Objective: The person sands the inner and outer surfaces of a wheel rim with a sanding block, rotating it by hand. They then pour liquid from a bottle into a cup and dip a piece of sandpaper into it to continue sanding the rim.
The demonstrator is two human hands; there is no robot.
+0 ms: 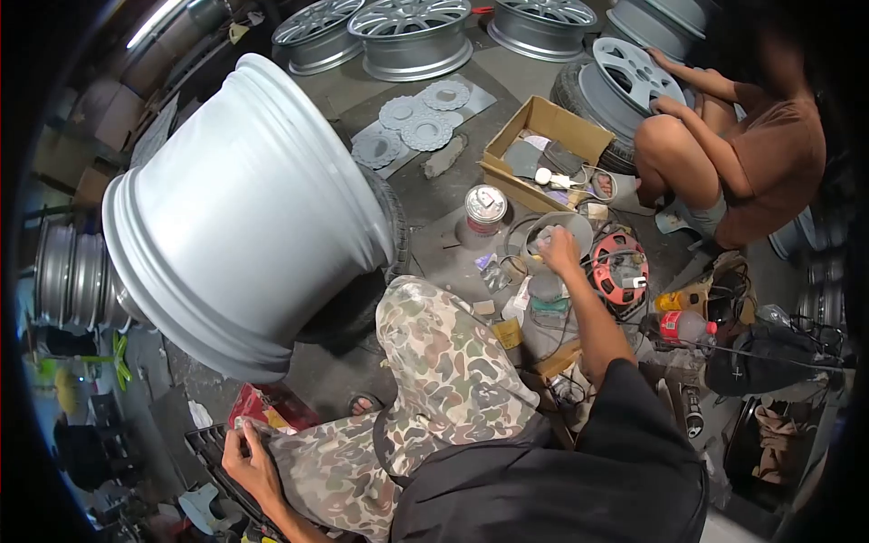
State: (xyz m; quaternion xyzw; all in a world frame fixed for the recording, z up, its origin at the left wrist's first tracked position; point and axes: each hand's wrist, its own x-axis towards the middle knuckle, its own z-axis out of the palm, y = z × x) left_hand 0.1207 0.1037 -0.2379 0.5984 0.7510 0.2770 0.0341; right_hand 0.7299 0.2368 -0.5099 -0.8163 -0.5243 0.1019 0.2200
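My right hand (557, 249) reaches over a round grey bowl (579, 230), its fingers closed around something pale that I cannot make out. My left hand (246, 460) is beside my knee in camouflage trousers (453, 353), fingers curled together; whatever they hold, if anything, is hidden. A large grey-white wheel rim (244, 217) leans tilted on a tire (395, 226) in front of me to the left. Left of the bowl stands a round metal can (486, 206) with a smeared lid.
Another person (769, 154) sits at the right, hands on a silver wheel (638, 74). An open cardboard box (507, 176) holds a white plug and cord. A red cable reel (621, 269) and plastic bottle (685, 328) lie at right. More rims (409, 45) stand at the back.
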